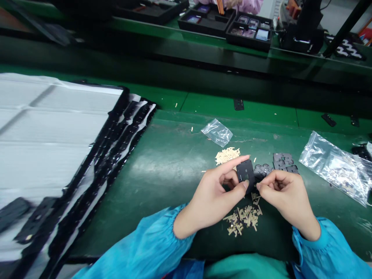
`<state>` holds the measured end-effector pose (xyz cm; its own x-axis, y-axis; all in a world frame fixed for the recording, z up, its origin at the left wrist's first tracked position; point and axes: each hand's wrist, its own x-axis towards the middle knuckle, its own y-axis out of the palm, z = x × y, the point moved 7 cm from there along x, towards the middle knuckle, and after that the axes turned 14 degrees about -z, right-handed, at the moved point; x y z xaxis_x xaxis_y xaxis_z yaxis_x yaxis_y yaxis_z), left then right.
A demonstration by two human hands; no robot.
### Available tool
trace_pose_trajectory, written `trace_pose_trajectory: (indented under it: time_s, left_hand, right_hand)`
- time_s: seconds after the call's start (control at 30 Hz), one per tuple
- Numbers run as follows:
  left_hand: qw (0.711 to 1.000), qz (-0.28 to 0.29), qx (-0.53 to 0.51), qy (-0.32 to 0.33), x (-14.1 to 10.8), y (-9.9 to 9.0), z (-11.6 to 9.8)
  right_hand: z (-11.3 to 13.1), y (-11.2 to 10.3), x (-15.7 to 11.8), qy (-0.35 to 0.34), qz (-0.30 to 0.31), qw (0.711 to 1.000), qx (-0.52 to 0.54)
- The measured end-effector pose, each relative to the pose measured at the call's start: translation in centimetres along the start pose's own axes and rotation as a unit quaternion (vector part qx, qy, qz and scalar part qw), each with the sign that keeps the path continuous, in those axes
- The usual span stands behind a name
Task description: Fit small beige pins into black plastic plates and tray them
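1. Nearest to me lay my blue sleeves, the left (136, 248) and the right (328, 252), gathered at the cuffs, with a teal garment (247, 268) between them at the near edge of the green bench mat (162, 193).
2. My left hand (213, 197) was grasping a black plate (245, 172), its thumb on the near edge and its fingers curled behind. The plate, which had a small window in it, stood tilted above the mat between my hands.
3. My right hand (286, 195) was bent, with its fingertips (258, 186) pinched together at the plate's right edge. I could not tell whether they gripped the plate or a tiny piece there.
4. A loose heap of tan pieces (242, 221) lay just near of my hands, and a second heap (227, 155) lay just far of them.
5. Dark grey frames (285, 162) lay to the far right, beside a large clear plastic bag (334, 168). A smaller bag (217, 132) lay far left of them.
6. A white sheet (55, 131) edged with black strips (124, 131) lay to my left.
7. Holding the plate by its edges seemed best: a steady left-hand pinch left the right fingertips free for fine work.
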<state>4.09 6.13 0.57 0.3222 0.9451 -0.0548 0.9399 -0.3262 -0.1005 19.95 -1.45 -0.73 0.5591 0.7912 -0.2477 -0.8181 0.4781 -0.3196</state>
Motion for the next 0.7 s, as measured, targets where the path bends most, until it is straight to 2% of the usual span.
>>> trace_pose_trajectory:
  time_s: [0.23, 0.4, 0.5, 0.6, 0.7]
  left_hand:
    - [1.0, 0.003, -0.005, -0.008, 0.1, -0.1, 0.1]
    - [1.0, 0.0, -0.013, -0.012, 0.1, -0.1, 0.3]
    - [1.0, -0.003, -0.011, -0.01, 0.1, 0.0, 0.3]
    - [1.0, -0.003, -0.01, -0.008, 0.0, 0.0, 0.2]
    - [1.0, 0.0, -0.011, -0.008, -0.1, 0.0, 0.2]
  right_hand:
    - [0.5, -0.4, 0.1, -0.015, -0.014, 1.0, -0.004]
    - [1.8, -0.7, -0.4, -0.107, -0.057, 0.992, -0.038]
    - [2.0, -0.6, -0.6, -0.147, -0.062, 0.985, -0.059]
    - [1.8, -0.4, -0.5, -0.141, -0.056, 0.986, -0.064]
    - [1.2, -0.4, -0.3, -0.099, -0.045, 0.993, -0.053]
